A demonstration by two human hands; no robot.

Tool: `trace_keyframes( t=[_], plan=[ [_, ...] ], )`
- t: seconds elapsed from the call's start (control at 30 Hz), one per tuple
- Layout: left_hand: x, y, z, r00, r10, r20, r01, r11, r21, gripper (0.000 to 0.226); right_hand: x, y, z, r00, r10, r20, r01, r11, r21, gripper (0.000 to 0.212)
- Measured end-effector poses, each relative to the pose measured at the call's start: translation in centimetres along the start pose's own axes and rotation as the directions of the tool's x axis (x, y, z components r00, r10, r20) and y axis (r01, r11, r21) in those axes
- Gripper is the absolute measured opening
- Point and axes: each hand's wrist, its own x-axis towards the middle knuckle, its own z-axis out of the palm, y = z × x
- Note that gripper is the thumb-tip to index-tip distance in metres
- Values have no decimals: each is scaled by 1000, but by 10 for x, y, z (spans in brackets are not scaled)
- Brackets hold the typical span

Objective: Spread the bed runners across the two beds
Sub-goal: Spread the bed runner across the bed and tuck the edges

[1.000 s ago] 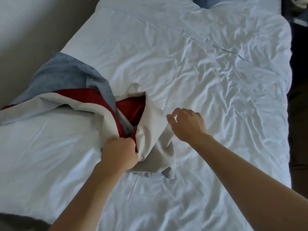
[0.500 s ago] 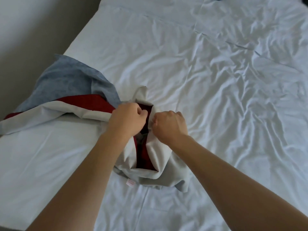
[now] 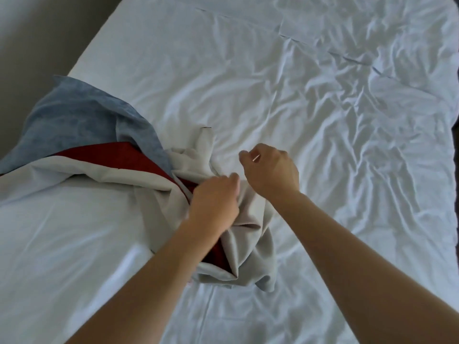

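L hand [image 3: 214, 197] grips bunched bed runner [image 3: 159, 180], R hand [image 3: 270, 170] curled just beside it, grip unclear; pull R end across bed [image 3: 323, 120], keep flat.

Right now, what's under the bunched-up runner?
The white sheet shows all around the runner, so it lies on that. The left hand grips its folds. Anything tucked beneath the heap is hidden.

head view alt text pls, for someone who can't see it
Seen from above, a left hand grips a bunched red, grey and blue bed runner on a wrinkled white bed. The right hand hovers beside it, fingers curled.
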Motion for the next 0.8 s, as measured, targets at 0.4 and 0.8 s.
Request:
trace_keyframes(
  t=[0.4,0.8],
  plan=[
    [-29,-38,-6,999,-36,15,38,984,-172,21,9,-33,44,908,-157,390,281,916,-287,12],
    [27,-25,3,995,-102,-13,103,979,174,25,-11,40,-6,944,-89,319,256,807,-533,29]
  ],
)
